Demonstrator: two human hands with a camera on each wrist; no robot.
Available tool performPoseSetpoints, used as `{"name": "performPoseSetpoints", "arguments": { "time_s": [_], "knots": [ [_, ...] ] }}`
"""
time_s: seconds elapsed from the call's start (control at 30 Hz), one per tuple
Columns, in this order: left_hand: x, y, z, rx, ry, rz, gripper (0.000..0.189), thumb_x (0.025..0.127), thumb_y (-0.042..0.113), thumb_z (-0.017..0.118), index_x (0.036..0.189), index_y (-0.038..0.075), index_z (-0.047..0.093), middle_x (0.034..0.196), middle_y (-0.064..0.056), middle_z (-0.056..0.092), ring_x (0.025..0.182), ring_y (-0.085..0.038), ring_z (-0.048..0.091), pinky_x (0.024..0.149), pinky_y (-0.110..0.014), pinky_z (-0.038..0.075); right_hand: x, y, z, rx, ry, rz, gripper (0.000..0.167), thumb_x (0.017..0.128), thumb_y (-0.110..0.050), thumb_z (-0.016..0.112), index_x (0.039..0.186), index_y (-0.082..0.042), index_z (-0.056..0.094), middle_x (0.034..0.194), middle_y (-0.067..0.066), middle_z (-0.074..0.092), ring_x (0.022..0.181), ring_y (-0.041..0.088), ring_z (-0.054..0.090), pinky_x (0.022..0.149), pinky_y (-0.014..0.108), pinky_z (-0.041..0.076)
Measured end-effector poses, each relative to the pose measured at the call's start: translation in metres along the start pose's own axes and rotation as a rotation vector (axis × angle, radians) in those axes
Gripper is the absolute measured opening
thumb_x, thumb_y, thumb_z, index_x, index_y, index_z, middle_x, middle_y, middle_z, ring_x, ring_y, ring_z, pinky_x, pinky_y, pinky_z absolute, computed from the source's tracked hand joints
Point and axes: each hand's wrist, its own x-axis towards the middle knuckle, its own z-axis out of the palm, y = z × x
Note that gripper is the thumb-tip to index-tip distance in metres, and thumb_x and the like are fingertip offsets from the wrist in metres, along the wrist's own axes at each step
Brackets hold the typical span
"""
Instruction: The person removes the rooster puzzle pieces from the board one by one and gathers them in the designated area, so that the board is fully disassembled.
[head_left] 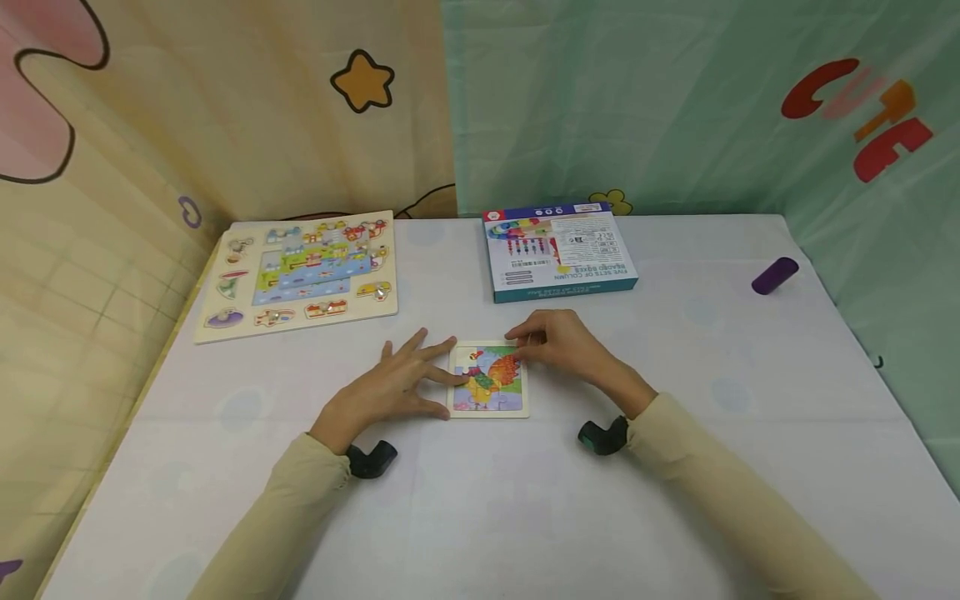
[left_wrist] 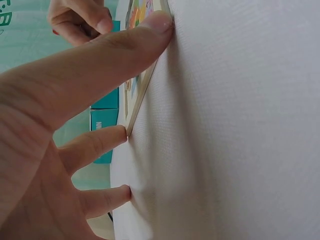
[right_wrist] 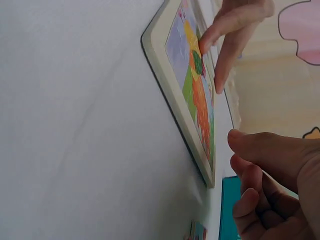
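A small square jigsaw puzzle (head_left: 488,379) in a pale frame lies on the table, its picture a colourful bird. My left hand (head_left: 397,383) has its fingers spread at the puzzle's left side. One fingertip rests on the picture, and the thumb (left_wrist: 155,25) touches the near edge of the frame. At the far right corner is my right hand (head_left: 562,346), fingers loosely bent. In the right wrist view the right thumb (right_wrist: 265,145) is just off the frame (right_wrist: 167,95), and nothing shows between thumb and fingers.
Behind the puzzle stands a flat printed box (head_left: 558,254) with a teal side. A wooden picture board (head_left: 300,329) with vehicle and other shapes lies at the back left, colourful pieces on top. To the far right lies a purple cylinder (head_left: 775,276). Curtains hang behind and beside the table.
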Motion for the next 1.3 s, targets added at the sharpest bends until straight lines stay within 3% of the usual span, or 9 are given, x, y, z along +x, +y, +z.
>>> {"name": "performPoseSetpoints", "arguments": {
  "time_s": [0.13, 0.33, 0.53, 0.77, 1.03, 1.17, 1.3],
  "knots": [
    [0.0, -0.002, 0.0, -0.007, 0.003, 0.003, 0.054, 0.074, 0.039, 0.084, 0.124, 0.029, 0.07, 0.158, -0.006, 0.033, 0.146, -0.048, 0.007, 0.101, -0.081, 0.007, 0.012, -0.009, 0.014, 0.022, -0.082, -0.063, 0.026, 0.087, -0.008, 0.075, 0.112, -0.006, 0.075, 0.091, -0.001, 0.067, 0.079, 0.016, 0.054, 0.069, 0.026, 0.047],
    [-0.001, -0.002, 0.001, -0.023, 0.0, 0.003, 0.053, 0.074, 0.04, 0.084, 0.124, 0.029, 0.07, 0.158, -0.005, 0.031, 0.146, -0.047, 0.006, 0.101, -0.081, 0.005, 0.021, -0.017, 0.029, -0.041, -0.148, -0.117, 0.026, 0.09, -0.007, 0.071, 0.116, -0.007, 0.074, 0.091, -0.002, 0.064, 0.071, 0.012, 0.05, 0.062, 0.021, 0.042],
    [-0.001, -0.001, 0.0, -0.009, 0.007, 0.003, 0.053, 0.074, 0.041, 0.084, 0.124, 0.028, 0.07, 0.158, -0.006, 0.032, 0.146, -0.048, 0.008, 0.1, -0.081, 0.007, 0.022, -0.022, 0.03, -0.089, -0.151, -0.138, 0.023, 0.091, -0.007, 0.069, 0.114, -0.008, 0.074, 0.098, 0.001, 0.066, 0.079, 0.012, 0.052, 0.067, 0.023, 0.043],
    [0.0, -0.001, 0.0, -0.01, 0.011, 0.004, 0.053, 0.073, 0.041, 0.084, 0.123, 0.028, 0.071, 0.157, -0.006, 0.034, 0.146, -0.048, 0.009, 0.1, -0.082, 0.007, 0.023, -0.023, 0.033, -0.089, -0.145, -0.125, 0.018, 0.09, -0.005, 0.07, 0.107, -0.009, 0.075, 0.092, -0.001, 0.063, 0.078, 0.013, 0.051, 0.067, 0.024, 0.045],
    [0.0, 0.0, -0.001, 0.002, 0.01, 0.005, 0.053, 0.073, 0.041, 0.085, 0.122, 0.027, 0.071, 0.157, -0.007, 0.034, 0.146, -0.048, 0.009, 0.099, -0.082, 0.008, 0.02, -0.026, 0.032, -0.112, -0.088, -0.075, 0.016, 0.088, -0.01, 0.074, 0.104, -0.015, 0.078, 0.107, 0.001, 0.053, 0.096, 0.018, 0.049, 0.085, 0.03, 0.046],
    [0.0, 0.0, 0.0, 0.001, 0.009, 0.003, 0.053, 0.073, 0.041, 0.085, 0.122, 0.027, 0.071, 0.157, -0.007, 0.034, 0.146, -0.048, 0.009, 0.099, -0.082, 0.008, 0.019, -0.026, 0.031, -0.132, -0.079, -0.06, 0.018, 0.088, -0.014, 0.075, 0.106, -0.018, 0.078, 0.111, 0.0, 0.062, 0.104, 0.018, 0.055, 0.092, 0.034, 0.047],
    [-0.001, 0.0, 0.0, -0.008, -0.001, -0.003, 0.054, 0.073, 0.04, 0.085, 0.123, 0.028, 0.071, 0.157, -0.006, 0.034, 0.146, -0.048, 0.008, 0.1, -0.082, 0.007, 0.016, -0.024, 0.03, -0.103, -0.068, -0.048, 0.031, 0.088, -0.015, 0.075, 0.119, -0.018, 0.073, 0.108, 0.0, 0.068, 0.092, 0.017, 0.058, 0.079, 0.033, 0.05]
  ]
}}
